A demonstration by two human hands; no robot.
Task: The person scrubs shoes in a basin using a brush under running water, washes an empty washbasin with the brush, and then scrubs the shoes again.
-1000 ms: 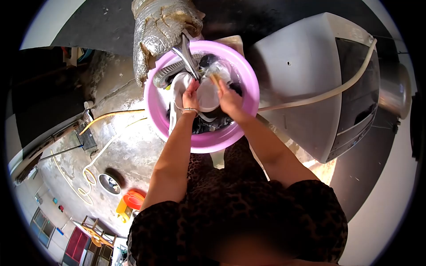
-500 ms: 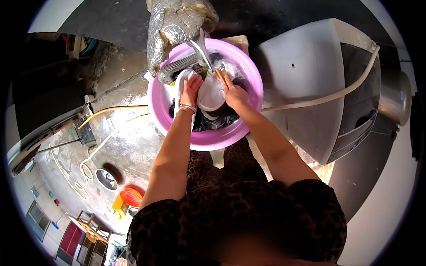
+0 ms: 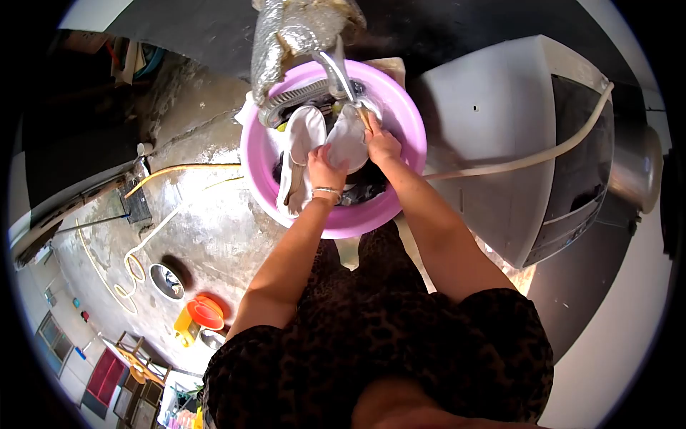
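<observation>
A pink basin (image 3: pixel 368 219) holds dark wet cloth and several shoes, among them a white shoe (image 3: pixel 306 132) on the left and another white shoe (image 3: pixel 348 143) in the middle. My left hand (image 3: pixel 326 169) rests at the lower left of the middle shoe, its fingers bent against it. In my right hand (image 3: pixel 384 145) is a wooden-handled brush (image 3: pixel 365 118), held at the upper right side of that shoe; its far end is hidden. A grey ribbed sole (image 3: pixel 296 96) shows at the back of the basin, beside running water (image 3: pixel 341 75).
A foil-wrapped pipe (image 3: pixel 300 36) overhangs the basin's back edge. To the right stands a large grey-white machine (image 3: pixel 486 143) with a hose (image 3: pixel 564 143). On the floor at left are a yellow hose (image 3: pixel 179 168), a metal bowl (image 3: pixel 166 282) and a red basin (image 3: pixel 205 312).
My left hand has moved down and right, from the left shoe to the middle one. The left shoe now shows more fully. The view has shifted slightly.
</observation>
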